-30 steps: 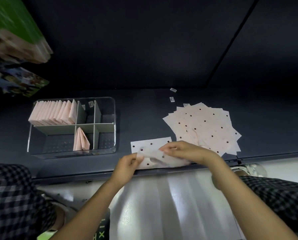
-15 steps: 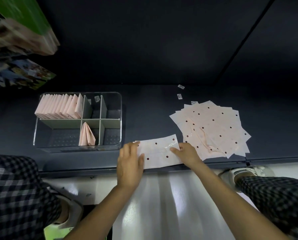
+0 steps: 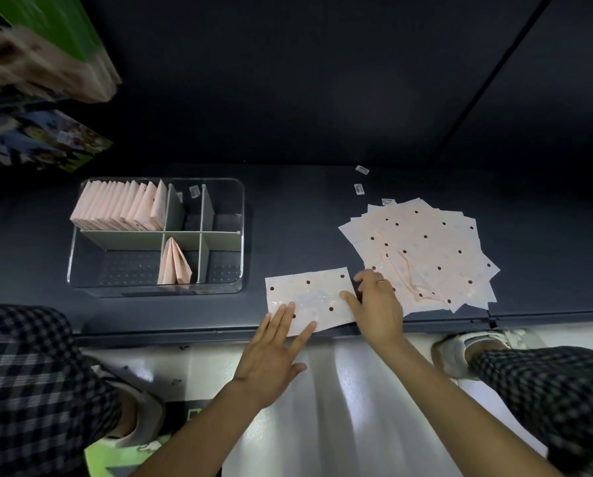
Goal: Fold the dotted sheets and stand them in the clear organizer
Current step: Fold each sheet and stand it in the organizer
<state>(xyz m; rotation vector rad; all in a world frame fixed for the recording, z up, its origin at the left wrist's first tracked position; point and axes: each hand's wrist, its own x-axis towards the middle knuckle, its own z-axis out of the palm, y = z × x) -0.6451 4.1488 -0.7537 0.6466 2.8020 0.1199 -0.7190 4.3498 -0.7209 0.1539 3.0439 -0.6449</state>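
Note:
A pale pink dotted sheet (image 3: pixel 310 297), folded to a wide strip, lies flat near the front edge of the dark shelf. My left hand (image 3: pixel 274 352) rests with straight fingers on the strip's lower left part. At the strip's right end my right hand (image 3: pixel 377 308) presses it with bent fingers. A loose pile of unfolded dotted sheets (image 3: pixel 426 249) is spread to the right. The clear organizer (image 3: pixel 241 235) stands at the left, with a row of folded sheets (image 3: pixel 119 208) in its back left compartment and one folded sheet (image 3: pixel 174 265) upright in a front compartment.
Small white label scraps (image 3: pixel 359 189) lie behind the pile. Green and printed boxes (image 3: pixel 47 63) hang at the top left. The shelf's front edge (image 3: pixel 185 335) runs just below the strip. My checked trouser legs and shoes flank a white floor below.
The sheet was lifted and being folded in both hands; now it lies flat as a strip. My left hand slid back toward the front edge and my right hand stays at the right end.

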